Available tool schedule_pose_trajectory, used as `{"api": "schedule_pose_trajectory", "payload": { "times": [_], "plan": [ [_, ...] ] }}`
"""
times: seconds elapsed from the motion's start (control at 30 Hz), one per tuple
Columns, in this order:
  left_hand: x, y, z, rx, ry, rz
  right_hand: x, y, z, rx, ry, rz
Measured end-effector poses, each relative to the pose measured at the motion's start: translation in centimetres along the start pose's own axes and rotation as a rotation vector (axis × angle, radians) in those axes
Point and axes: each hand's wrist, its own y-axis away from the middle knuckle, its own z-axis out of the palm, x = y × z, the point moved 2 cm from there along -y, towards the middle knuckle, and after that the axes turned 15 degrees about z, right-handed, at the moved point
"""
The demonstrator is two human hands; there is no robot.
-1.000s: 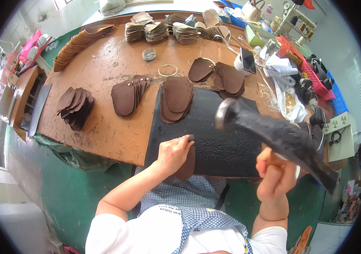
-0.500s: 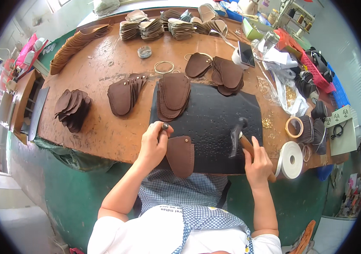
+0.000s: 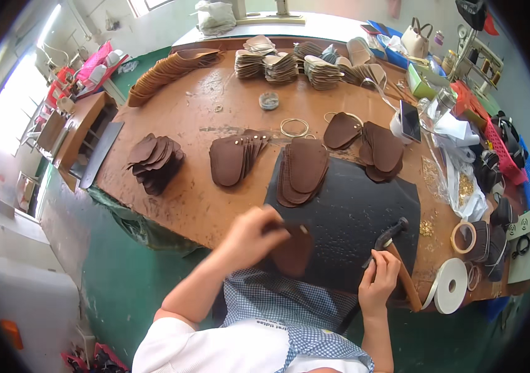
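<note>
Bench, worked from the near side. At left, a ragged pile of brown leather pieces (image 3: pixel 155 163); next, a fanned set (image 3: pixel 238 160) with small shiny studs along its top. Left hand (image 3: pixel 252 239) hangs over the mat's near-left corner, blurred, fingers bent toward a single brown piece (image 3: pixel 293 255); cannot tell whether they grip it or only brush it. That piece lies at the near edge of the black mat (image 3: pixel 352 205), also blurred, a pale spot near its top, likely a stud. Beyond it, a neat stack (image 3: pixel 304 166). Right hand (image 3: pixel 380 273) is beside the hammer (image 3: pixel 408 281), fingertips drawn together near one end of its dark head; cannot tell whether they pinch anything.

Step in hand, my reading: handling this one piece, hammer not in striking use. Next move calls for a sure hold on the leather's edge, hammer kept clear.

Containers, left to right: pink container (image 3: pixel 94 60) far off, pale items in it; round clear tub (image 3: pixel 269 107) on the bench, contents too small to make out; clear plastic bag (image 3: pixel 477 204), gold-coloured bits inside; pink basket (image 3: pixel 505 155), dark items heaped within.
</note>
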Motion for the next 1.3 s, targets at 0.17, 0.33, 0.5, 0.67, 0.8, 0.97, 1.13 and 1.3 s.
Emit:
{"api": "schedule_pose_trajectory", "payload": {
  "times": [0.17, 0.33, 0.5, 0.67, 0.8, 0.97, 1.13, 1.3],
  "plan": [
    [-7.4, -6.5, -11.4, 0.213, 0.042, -0.191, 0.4, 0.0, 0.3, -0.033, -0.088, 0.064],
    [-15.5, -9.8, -12.0, 0.141, -0.951, -0.231, 0.8, 0.0, 0.4, 0.006, -0.066, 0.092],
    [-10.4, -13.4, -2.3, 0.027, -0.540, -0.068, 0.2, 0.3, -0.1, -0.015, 0.008, 0.081],
    [-11.6, -18.5, 2.6, -0.277, -0.468, -0.055, 1.4, -0.5, -1.2, -0.066, -0.233, 0.177],
    [-9.6, -18.0, 1.6, -0.223, -0.612, 0.103, 5.7, -5.0, -6.3, 0.095, -0.148, 0.317],
    [-7.6, -18.0, 3.8, -0.185, -0.664, 0.319, 17.2, -7.8, -5.6, 0.049, -0.081, 0.565],
    [-7.7, -16.8, 3.7, -0.166, -0.821, 0.392, 19.0, -9.1, -3.4, -0.035, 0.148, 0.451],
    [-9.5, -16.9, 4.6, -0.254, -1.006, 0.416, 17.2, -9.7, -3.3, -0.120, 0.571, 0.211]
  ]
}}
